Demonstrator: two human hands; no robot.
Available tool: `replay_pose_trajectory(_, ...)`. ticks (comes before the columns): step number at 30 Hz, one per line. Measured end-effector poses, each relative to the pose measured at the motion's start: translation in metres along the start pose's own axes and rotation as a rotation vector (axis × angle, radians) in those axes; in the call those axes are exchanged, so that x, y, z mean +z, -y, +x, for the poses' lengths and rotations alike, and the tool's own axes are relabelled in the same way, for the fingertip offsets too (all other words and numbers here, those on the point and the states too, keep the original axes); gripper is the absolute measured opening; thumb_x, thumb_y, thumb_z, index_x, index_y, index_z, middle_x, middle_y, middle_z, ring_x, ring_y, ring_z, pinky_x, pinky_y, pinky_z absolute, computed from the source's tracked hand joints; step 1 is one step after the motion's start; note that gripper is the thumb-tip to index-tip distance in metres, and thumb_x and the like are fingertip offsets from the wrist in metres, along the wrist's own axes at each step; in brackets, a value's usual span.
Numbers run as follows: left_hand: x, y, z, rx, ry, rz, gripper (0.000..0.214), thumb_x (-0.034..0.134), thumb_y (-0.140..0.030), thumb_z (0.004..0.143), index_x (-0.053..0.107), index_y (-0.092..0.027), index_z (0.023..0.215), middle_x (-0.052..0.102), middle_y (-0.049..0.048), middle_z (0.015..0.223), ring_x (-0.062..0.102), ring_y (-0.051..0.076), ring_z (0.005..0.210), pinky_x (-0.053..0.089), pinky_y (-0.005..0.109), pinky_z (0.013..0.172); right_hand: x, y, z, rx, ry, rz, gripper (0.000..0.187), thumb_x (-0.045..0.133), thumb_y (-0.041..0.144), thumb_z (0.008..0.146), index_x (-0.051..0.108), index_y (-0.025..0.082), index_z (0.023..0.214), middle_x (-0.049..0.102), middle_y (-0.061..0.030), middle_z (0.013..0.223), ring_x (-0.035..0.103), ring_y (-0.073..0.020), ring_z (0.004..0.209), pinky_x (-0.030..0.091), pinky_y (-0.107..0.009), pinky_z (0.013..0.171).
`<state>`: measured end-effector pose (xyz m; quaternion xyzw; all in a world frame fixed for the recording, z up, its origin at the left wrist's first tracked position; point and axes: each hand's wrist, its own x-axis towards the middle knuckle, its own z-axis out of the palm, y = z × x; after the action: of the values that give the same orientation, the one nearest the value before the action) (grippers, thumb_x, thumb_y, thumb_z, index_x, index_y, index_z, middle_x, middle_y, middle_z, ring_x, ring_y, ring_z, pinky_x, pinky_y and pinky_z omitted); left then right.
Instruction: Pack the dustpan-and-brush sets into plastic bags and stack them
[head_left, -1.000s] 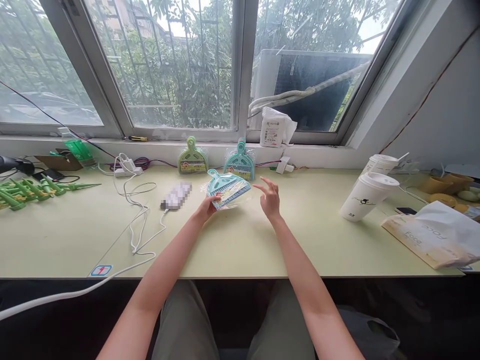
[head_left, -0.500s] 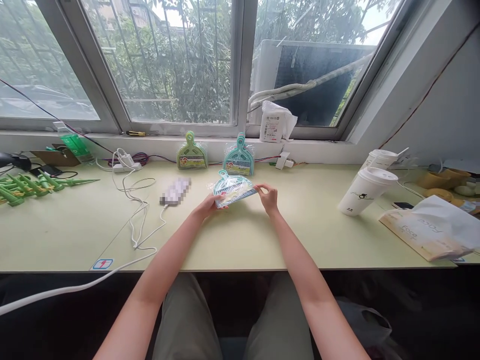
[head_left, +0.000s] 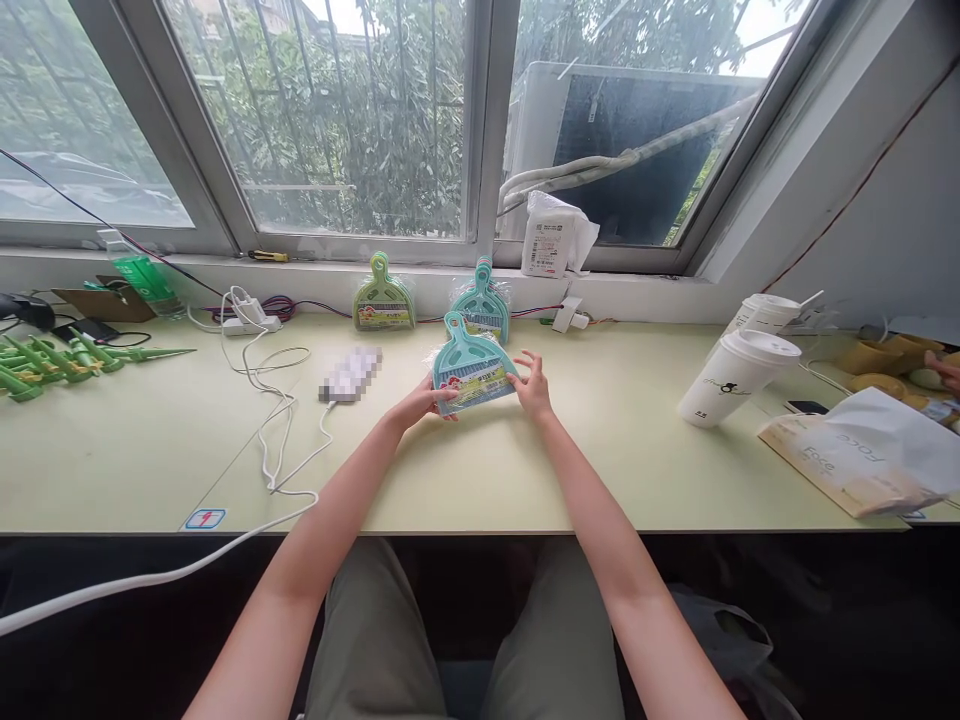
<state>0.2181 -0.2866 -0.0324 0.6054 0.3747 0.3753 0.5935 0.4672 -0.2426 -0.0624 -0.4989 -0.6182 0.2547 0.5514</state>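
A small teal dustpan and brush set (head_left: 472, 362) in clear plastic wrap is held above the desk, its colourful label facing me. My left hand (head_left: 421, 404) grips its lower left corner, thumb on the front. At the right edge, my right hand (head_left: 532, 386) pinches the wrap or the corner between thumb and fingers, the other fingers lifted. Behind it, more teal dustpan sets (head_left: 484, 290) lean upright against the wall under the window. Green dustpan sets (head_left: 382, 295) lean there too, farther left.
On the desk (head_left: 465, 490) a white cable (head_left: 274, 440) runs to a blurred-out device (head_left: 350, 375). Green spiked pieces (head_left: 67, 362) lie at left. White cups (head_left: 739, 378) and a tissue pack (head_left: 855, 450) stand at right. Another person's hand (head_left: 943, 372) shows at the far right edge.
The held dustpan set has tipped upright, so its front and label now face me. My right hand's fingers have shifted on its right edge. Another person's hand has appeared at far right.
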Motion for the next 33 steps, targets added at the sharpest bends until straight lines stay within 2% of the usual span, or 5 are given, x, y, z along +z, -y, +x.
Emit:
replay_pose_trajectory(6,0.006,-0.007,-0.001,0.013,-0.064,-0.086,0.081,0.050,-0.066,0.081,0.025,-0.023,0.146,0.064,0.0179,0.118,0.071,0.023,0.071,0.057,0.036,0.065,-0.002,-0.010,0.007,0.213,0.072,0.185,0.034,0.065,0.024,0.072,0.065,0.015,0.105,0.072,-0.0083,0.100,0.067,-0.0208,0.092,0.054,-0.036,0.087)
replay_pose_trajectory(9,0.006,-0.005,0.001,0.042,-0.111,-0.045,0.094,0.072,-0.051,0.071,0.023,-0.026,0.147,0.065,0.0142,0.118,0.071,0.024,0.082,0.056,0.039,0.077,-0.004,-0.009,0.008,0.203,-0.061,0.142,0.035,0.063,0.025,0.073,0.062,0.015,0.107,0.071,-0.0091,0.096,0.067,-0.0195,0.085,0.054,-0.036,0.084)
replay_pose_trajectory(12,0.002,0.003,0.007,0.015,-0.157,0.067,0.077,0.079,-0.043,0.063,0.048,-0.018,0.129,0.068,0.0137,0.109,0.071,0.024,0.079,0.056,0.036,0.074,-0.002,-0.007,0.007,0.176,-0.061,0.123,0.035,0.061,0.030,0.075,0.059,0.017,0.108,0.069,-0.0097,0.098,0.066,-0.0191,0.083,0.055,-0.036,0.081)
replay_pose_trajectory(21,-0.011,0.020,0.021,0.024,-0.326,0.088,0.050,0.073,-0.039,0.067,0.054,-0.015,0.106,0.067,0.0109,0.100,0.068,0.018,0.067,0.057,0.034,0.062,0.004,-0.002,0.002,0.120,0.229,0.204,0.056,0.072,0.041,0.066,0.056,0.021,0.115,0.065,-0.0080,0.113,0.065,-0.0212,0.092,0.053,-0.036,0.083)
replay_pose_trajectory(33,-0.012,0.023,0.018,0.218,-0.493,0.656,0.022,0.056,-0.030,0.078,0.065,-0.023,0.096,0.069,0.0036,0.092,0.062,0.021,0.084,0.048,0.033,0.078,0.003,-0.002,-0.004,0.063,0.167,0.057,0.032,0.066,0.043,0.065,0.060,0.019,0.086,0.071,-0.0047,0.094,0.065,-0.0199,0.078,0.054,-0.031,0.068)
